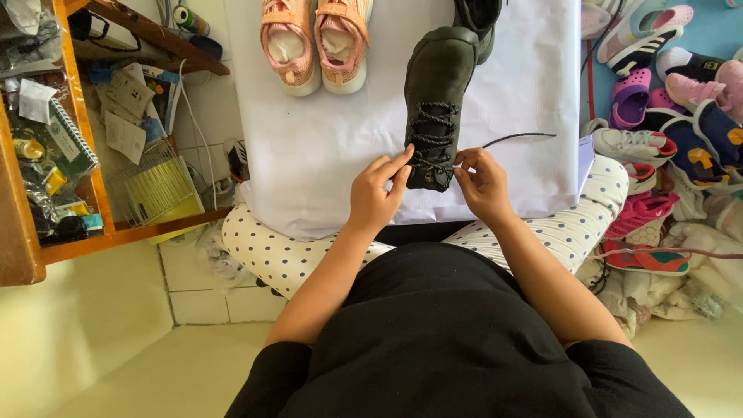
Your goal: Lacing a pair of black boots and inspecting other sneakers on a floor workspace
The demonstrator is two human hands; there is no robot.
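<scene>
a: what did we see at the left?
b: a wooden shelf (46, 155), then our left hand (377, 193), fingers pinching the dark boot (437, 101) on the white sheet (309, 147).
a: and rightward?
b: our right hand (481, 184) pinched its lace (511, 139).

Looks like my small shoe shop or repair corner: heap of mixed shoes (673, 93) on floor beside me, cluttered wooden shelf (73, 139), pink sneakers (313, 42) laid out.
</scene>
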